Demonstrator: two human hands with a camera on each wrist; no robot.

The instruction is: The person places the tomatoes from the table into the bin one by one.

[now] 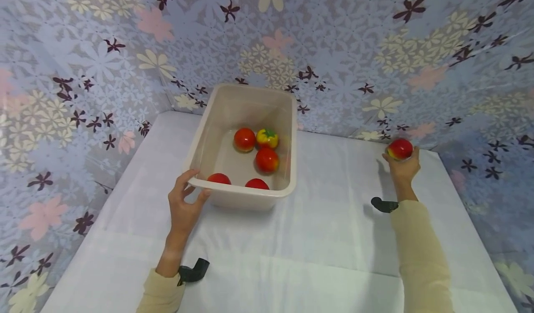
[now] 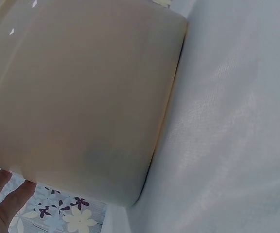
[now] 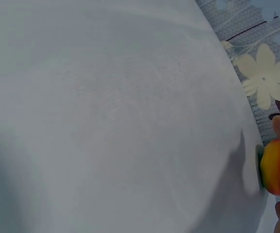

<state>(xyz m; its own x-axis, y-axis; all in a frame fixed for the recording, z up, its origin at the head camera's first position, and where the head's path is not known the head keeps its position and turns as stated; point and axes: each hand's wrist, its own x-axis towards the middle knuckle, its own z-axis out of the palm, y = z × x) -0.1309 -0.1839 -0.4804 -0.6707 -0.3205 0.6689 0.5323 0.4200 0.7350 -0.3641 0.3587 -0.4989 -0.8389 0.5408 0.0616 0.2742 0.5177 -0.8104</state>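
Note:
A beige plastic bin [image 1: 246,201] stands on the white-covered table, with several toy fruits and vegetables inside. Among them are a red tomato-like one [image 1: 244,139], a yellow one with a green top [image 1: 267,138] and a red one with a yellow tinge [image 1: 267,160]. My left hand [image 1: 183,211] holds the bin's near left corner by the rim; in the left wrist view the bin's outer wall [image 2: 86,97] fills much of the picture. Far to the right, at the table's back edge, my right hand [image 1: 403,170] grips a red and yellow fruit [image 3: 277,167], whose exact kind I cannot tell.
White cloth covers the table [image 1: 333,220]. Flower-patterned sheeting [image 1: 333,39] rises behind the table and continues along both sides. A dark strap piece [image 1: 384,205] juts from the right wrist, and another [image 1: 194,270] from the left.

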